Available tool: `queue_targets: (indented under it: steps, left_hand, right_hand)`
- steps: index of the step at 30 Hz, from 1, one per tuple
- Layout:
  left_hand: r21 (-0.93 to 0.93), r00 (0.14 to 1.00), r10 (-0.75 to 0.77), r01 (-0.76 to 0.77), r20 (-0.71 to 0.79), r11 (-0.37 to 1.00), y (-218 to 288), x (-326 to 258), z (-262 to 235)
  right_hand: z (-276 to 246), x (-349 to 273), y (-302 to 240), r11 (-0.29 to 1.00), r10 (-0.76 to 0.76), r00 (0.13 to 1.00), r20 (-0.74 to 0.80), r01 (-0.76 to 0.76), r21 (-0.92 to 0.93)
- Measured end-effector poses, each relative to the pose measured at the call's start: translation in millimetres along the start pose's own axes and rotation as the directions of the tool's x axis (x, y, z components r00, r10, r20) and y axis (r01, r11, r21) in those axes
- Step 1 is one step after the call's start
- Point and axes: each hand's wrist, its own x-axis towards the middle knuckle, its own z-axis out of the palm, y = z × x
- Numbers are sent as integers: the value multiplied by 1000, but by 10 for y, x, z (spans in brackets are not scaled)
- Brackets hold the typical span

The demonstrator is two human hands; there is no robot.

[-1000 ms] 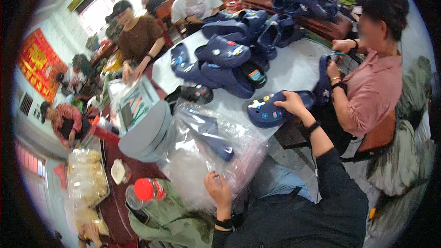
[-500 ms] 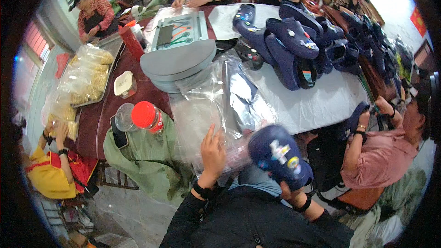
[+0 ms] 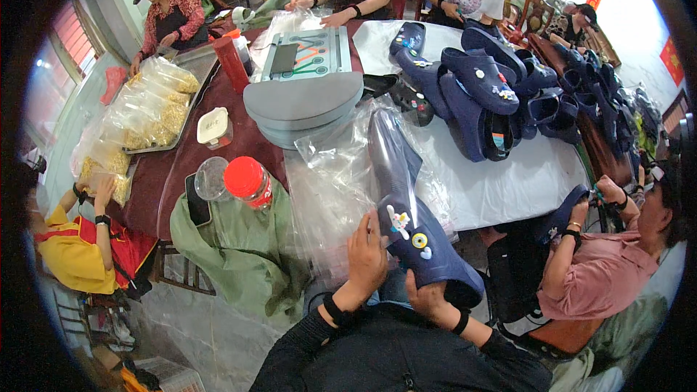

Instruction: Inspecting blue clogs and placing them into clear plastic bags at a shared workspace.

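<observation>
My right hand [image 3: 427,299] grips the heel end of a dark blue clog [image 3: 428,247] with small charms on its top. Its toe points into a clear plastic bag [image 3: 341,167] lying on the table edge. Another blue clog [image 3: 392,152] lies inside that bag. My left hand [image 3: 367,254] holds the bag's open mouth beside the clog. Both forearms wear dark sleeves and black wristbands.
A heap of blue clogs [image 3: 486,94] covers the white tabletop [image 3: 508,181]. Grey stacked trays [image 3: 301,105], a red-capped jar [image 3: 247,181], a green cloth [image 3: 239,247] and bagged snacks [image 3: 149,116] lie to the left. A person in pink [image 3: 602,268] sits at right; others sit around.
The view has swung left and down. My right hand has brought the clog from the table to the bag's mouth, and my left hand has stayed on the bag.
</observation>
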Motion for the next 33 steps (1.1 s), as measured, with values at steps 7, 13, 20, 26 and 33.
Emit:
queue_targets:
  steps: [7,13,20,26,33]
  left_hand:
    - [-118,983,-30,53,182,992,80,-3,-118]
    - [-85,1000,-4,4,3,996,-141,98,-122]
    - [63,992,31,-39,121,997,-94,77,-182]
    - [-39,985,10,-3,172,999,-131,65,-155]
    - [-123,994,-15,29,112,992,-215,101,-136]
  right_hand:
    - [191,416,-209,988,17,992,-125,-36,-150]
    - [307,573,-109,997,-78,995,55,79,-11]
    - [533,574,7,979,-140,970,201,166,-118]
    - [656,703,-35,999,-6,989,147,11,-31]
    - [631,773,-110,996,46,985,168,-57,63]
